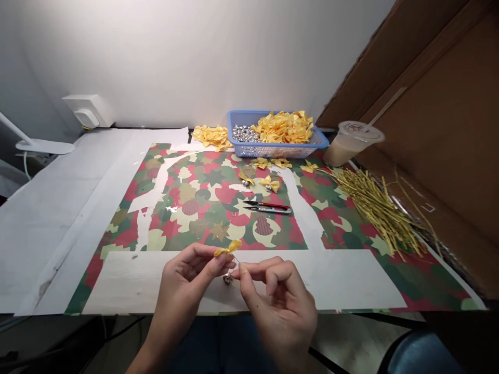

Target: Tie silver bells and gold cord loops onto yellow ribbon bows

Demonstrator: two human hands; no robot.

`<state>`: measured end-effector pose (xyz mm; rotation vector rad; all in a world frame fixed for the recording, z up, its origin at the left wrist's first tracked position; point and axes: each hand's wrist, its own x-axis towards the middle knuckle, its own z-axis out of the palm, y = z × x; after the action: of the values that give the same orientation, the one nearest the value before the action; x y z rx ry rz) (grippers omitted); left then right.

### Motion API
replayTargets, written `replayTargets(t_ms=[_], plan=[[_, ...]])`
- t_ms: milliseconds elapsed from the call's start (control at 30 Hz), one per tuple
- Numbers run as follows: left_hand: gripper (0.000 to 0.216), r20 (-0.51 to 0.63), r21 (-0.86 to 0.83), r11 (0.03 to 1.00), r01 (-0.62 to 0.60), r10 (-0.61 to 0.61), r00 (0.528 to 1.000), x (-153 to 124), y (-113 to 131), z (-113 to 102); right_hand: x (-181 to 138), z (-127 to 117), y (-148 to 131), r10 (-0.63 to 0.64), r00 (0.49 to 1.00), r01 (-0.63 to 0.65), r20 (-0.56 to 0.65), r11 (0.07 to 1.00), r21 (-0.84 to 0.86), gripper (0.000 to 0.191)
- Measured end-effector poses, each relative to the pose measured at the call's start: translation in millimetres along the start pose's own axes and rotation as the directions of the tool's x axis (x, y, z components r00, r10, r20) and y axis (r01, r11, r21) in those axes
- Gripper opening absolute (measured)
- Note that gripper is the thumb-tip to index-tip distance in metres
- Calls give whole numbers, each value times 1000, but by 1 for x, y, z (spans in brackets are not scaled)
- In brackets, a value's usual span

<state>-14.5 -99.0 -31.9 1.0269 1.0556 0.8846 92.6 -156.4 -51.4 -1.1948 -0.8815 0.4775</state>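
Near the front edge of the table, my left hand (195,275) pinches a small yellow ribbon bow (228,250) between thumb and fingers. My right hand (275,291) is closed in a pinch just to its right, on a thin tie (236,258) that runs up to the bow. Silver jingle bells (227,279) hang below the bow, between the two hands. Farther back lie two yellow bows with silver bells, one bow (270,183) beside the other bow (245,179). Thread snips (268,208) with a red and a pale handle rest in front of them.
A blue basket (273,151) at the back holds silver bells and yellow bows. A pile of yellow bows (212,137) lies left of it. To the right are a lidded drink cup (353,143), a bundle of gold ties (376,208) and a cardboard wall (440,130).
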Motion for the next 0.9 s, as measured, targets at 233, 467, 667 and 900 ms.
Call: replayTargets(t_ms=[233,467,667,900], plan=[[9,-54,66,992,-110,114,992,-4,-4,4,-2,0,2,52,998,-52,23,999,13,32],[3,-61,125,969,-212,221,973,-5,-8,5,-4,0,5,51,998,-52,35,998,29,30],[9,-40,169,933,-317,328,944,-4,-12,5,-7,3,8,-8,1000,8,30,1000,13,30],[16,-10,362,792,-492,531,847,-10,-22,2,-11,-2,13,45,998,-45,42,999,-5,31]])
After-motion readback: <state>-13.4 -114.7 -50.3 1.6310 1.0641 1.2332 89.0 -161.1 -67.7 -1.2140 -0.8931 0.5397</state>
